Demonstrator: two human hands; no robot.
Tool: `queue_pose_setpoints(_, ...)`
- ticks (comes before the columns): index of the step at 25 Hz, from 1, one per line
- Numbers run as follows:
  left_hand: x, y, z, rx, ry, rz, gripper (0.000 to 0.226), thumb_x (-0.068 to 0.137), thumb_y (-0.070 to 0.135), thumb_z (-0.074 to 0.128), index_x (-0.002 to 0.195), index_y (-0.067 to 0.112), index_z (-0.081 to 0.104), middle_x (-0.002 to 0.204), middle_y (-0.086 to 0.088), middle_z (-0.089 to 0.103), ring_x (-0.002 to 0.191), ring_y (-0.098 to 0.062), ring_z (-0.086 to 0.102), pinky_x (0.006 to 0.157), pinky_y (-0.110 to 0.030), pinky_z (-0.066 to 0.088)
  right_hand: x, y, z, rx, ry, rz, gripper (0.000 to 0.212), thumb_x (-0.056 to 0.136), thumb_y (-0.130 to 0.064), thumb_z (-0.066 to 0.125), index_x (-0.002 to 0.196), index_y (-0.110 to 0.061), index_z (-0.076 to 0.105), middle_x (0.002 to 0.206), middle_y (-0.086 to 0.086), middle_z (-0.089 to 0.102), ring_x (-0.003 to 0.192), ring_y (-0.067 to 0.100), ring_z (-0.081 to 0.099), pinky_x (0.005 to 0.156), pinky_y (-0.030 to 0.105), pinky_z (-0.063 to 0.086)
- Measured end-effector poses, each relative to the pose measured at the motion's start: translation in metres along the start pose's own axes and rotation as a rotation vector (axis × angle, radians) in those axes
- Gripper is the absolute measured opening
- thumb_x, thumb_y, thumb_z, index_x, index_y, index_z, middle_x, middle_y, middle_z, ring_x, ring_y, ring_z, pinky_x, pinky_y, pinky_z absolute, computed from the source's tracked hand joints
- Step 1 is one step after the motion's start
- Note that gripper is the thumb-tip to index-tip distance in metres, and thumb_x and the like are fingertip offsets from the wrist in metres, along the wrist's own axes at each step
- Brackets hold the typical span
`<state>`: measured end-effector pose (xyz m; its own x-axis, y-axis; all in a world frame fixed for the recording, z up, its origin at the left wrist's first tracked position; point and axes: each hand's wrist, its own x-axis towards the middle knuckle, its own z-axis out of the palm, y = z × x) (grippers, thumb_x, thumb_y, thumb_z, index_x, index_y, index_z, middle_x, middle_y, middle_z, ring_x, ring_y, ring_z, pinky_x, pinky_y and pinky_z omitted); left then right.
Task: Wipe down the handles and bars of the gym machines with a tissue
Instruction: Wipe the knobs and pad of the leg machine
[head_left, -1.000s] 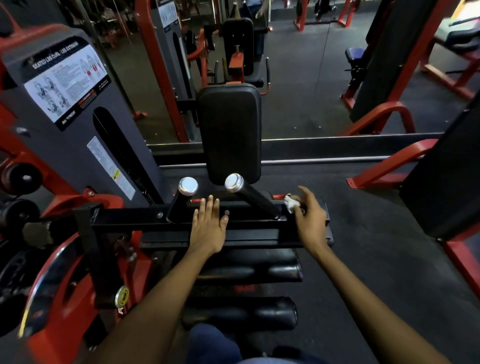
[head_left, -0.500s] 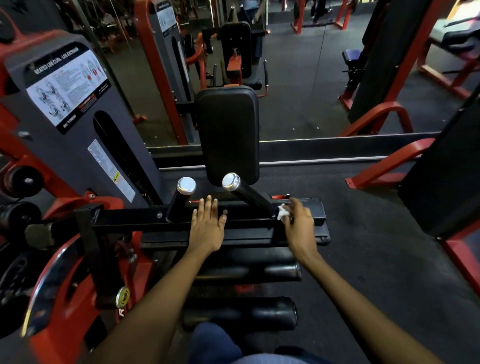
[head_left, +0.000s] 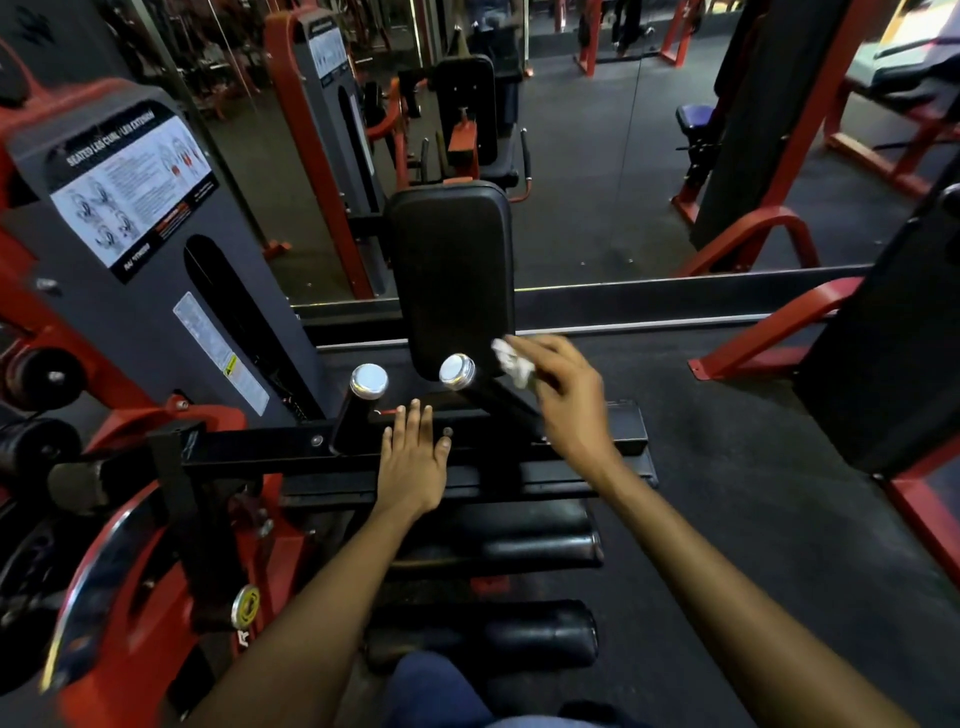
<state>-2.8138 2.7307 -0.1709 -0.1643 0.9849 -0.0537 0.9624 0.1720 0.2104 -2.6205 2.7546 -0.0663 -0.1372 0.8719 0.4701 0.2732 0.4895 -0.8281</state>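
Note:
Two black handles with chrome end caps rise from the black cross bar (head_left: 260, 441) of a seated leg machine: the left handle (head_left: 363, 395) and the right handle (head_left: 483, 392). My right hand (head_left: 566, 405) pinches a crumpled white tissue (head_left: 511, 361) just right of the right handle's upper end, slightly blurred. My left hand (head_left: 415, 457) lies flat on the cross bar between the two handles, fingers straight.
A black pad (head_left: 452, 275) stands upright behind the handles. The grey weight-stack housing (head_left: 156, 291) with an instruction label is at the left. Black foam rollers (head_left: 493, 629) lie below my arms. Red machine frames (head_left: 769, 332) stand on the dark floor at the right; a mirror is behind.
My right hand has lifted with the tissue from the base of the right handle up toward its chrome end. My left hand stays flat on the cross bar.

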Motion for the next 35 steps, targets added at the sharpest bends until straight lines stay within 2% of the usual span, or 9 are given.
queue_pose_setpoints(2,0.0,0.0,-0.003,-0.01,-0.002,-0.002,0.059,0.104,0.04,0.014,0.154,0.011,0.003,0.162,-0.005,-0.008,0.148,-0.02,-0.013,0.118,-0.038,-0.007,0.012,-0.016,0.019,-0.009,-0.15,-0.168,0.061,0.062,0.023,0.043,0.113,0.0,0.065,0.116,0.006,0.064,0.111,0.003,0.053,0.1,0.012,0.037)
queue_pose_setpoints(8,0.001,-0.001,-0.001,-0.017,0.014,0.014,0.058,0.105,0.038,0.02,0.154,0.011,0.003,0.162,-0.004,-0.008,0.148,-0.02,-0.013,0.119,-0.038,-0.006,-0.023,0.063,-0.009,-0.388,-0.153,0.148,0.034,0.078,0.009,0.054,0.1,-0.01,0.072,0.097,0.003,0.069,0.093,0.018,0.063,0.077,0.016,0.041)
queue_pose_setpoints(14,0.001,-0.004,0.001,-0.014,0.042,0.037,0.082,0.086,0.055,-0.006,0.154,0.011,0.006,0.162,-0.005,-0.004,0.149,-0.021,-0.01,0.119,-0.038,-0.004,0.061,-0.001,0.012,0.002,-0.486,0.129,0.036,0.082,0.014,0.049,0.101,-0.007,0.071,0.101,0.0,0.069,0.097,0.009,0.063,0.087,0.019,0.048)
queue_pose_setpoints(19,0.0,-0.009,0.002,-0.04,0.066,0.087,0.094,0.075,0.057,-0.014,0.154,0.011,0.006,0.162,-0.003,-0.004,0.148,-0.019,-0.011,0.118,-0.035,-0.007,0.043,0.047,-0.016,-0.56,-0.685,0.297,0.033,0.084,0.011,0.046,0.097,-0.005,0.072,0.101,0.012,0.068,0.1,0.02,0.062,0.075,0.019,0.041)
queue_pose_setpoints(23,-0.002,-0.013,0.005,-0.026,0.082,0.115,0.086,0.082,0.053,-0.007,0.153,0.01,0.013,0.162,-0.004,0.004,0.149,-0.02,-0.003,0.117,-0.034,-0.004,0.042,-0.003,0.01,-0.09,-0.331,0.201,0.032,0.081,0.011,0.052,0.091,-0.011,0.073,0.094,-0.001,0.07,0.094,0.005,0.063,0.076,0.012,0.045)
queue_pose_setpoints(26,-0.002,-0.016,0.003,0.036,0.084,0.149,0.075,0.091,0.049,0.005,0.15,0.008,0.026,0.159,-0.008,0.021,0.147,-0.023,0.017,0.118,-0.038,0.012,0.0,0.006,0.019,-0.086,-0.029,0.139,0.038,0.076,0.014,0.055,0.101,-0.008,0.072,0.096,-0.004,0.069,0.092,0.006,0.063,0.082,0.01,0.045)
queue_pose_setpoints(29,0.007,-0.032,-0.001,0.082,0.145,0.33,0.06,0.094,0.042,0.026,0.143,0.01,0.043,0.151,-0.007,0.04,0.139,-0.023,0.037,0.115,-0.039,0.025,-0.047,0.029,0.021,-0.152,0.252,0.519,0.026,0.08,0.011,0.055,0.096,-0.002,0.071,0.087,0.001,0.065,0.075,0.011,0.062,0.066,0.003,0.042)
queue_pose_setpoints(32,0.017,-0.046,-0.007,0.069,0.135,0.539,0.056,0.093,0.036,0.032,0.145,0.015,0.038,0.152,-0.002,0.039,0.14,-0.018,0.029,0.114,-0.034,0.015,-0.047,0.036,0.039,0.788,0.628,1.222,0.017,0.09,0.006,0.049,0.075,0.003,0.056,0.078,0.014,0.055,0.055,0.013,0.058,0.041,0.013,0.047)
queue_pose_setpoints(35,0.019,-0.052,-0.007,0.07,0.084,0.6,0.056,0.093,0.034,0.031,0.143,0.011,0.043,0.15,-0.005,0.042,0.139,-0.019,0.03,0.111,-0.034,0.02,-0.023,0.034,0.05,1.315,0.819,1.479,0.02,0.096,0.001,0.041,0.079,-0.001,0.052,0.082,0.01,0.048,0.058,0.024,0.054,0.034,0.019,0.046)
